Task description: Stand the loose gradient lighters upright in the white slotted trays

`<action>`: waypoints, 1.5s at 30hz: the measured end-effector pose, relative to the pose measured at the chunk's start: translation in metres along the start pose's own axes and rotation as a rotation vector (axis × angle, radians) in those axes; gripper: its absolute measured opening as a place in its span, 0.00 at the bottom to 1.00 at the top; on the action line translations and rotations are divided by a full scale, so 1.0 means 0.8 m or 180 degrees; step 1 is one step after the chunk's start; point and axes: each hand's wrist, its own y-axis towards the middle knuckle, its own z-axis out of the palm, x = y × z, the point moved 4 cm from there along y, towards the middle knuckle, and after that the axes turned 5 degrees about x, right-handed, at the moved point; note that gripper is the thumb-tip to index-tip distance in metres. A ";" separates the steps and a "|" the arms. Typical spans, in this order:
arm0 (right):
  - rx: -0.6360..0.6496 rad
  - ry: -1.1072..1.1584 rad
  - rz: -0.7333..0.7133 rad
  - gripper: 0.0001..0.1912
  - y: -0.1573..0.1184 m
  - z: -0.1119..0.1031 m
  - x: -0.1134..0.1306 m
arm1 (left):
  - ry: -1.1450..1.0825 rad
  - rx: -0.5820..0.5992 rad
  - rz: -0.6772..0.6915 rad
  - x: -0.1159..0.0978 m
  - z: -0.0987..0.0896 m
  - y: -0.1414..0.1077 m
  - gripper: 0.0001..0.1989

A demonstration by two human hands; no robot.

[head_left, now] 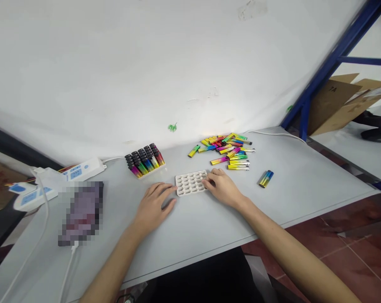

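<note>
A flat white plastic tray with rows of oval holes lies on the table, and no lighters stand in its holes. My left hand rests at the tray's left edge, fingers spread, index fingertip against the rim. At the right edge, my right hand has its fingers curled and its thumb and index finger at the rim. Up and to the left, a second tray holds several upright lighters with black tops. Beyond my right hand lies a loose heap of colourful metallic lighter sleeves.
A single blue-and-gold sleeve lies apart on the right. On the left are a pixelated dark object with a white cable and power strips. A white wall backs the table; cardboard boxes stand beyond a blue frame.
</note>
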 end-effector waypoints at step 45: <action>-0.0014 0.0224 -0.0006 0.12 0.000 -0.004 -0.001 | -0.0072 -0.0042 0.0024 0.001 -0.002 0.000 0.16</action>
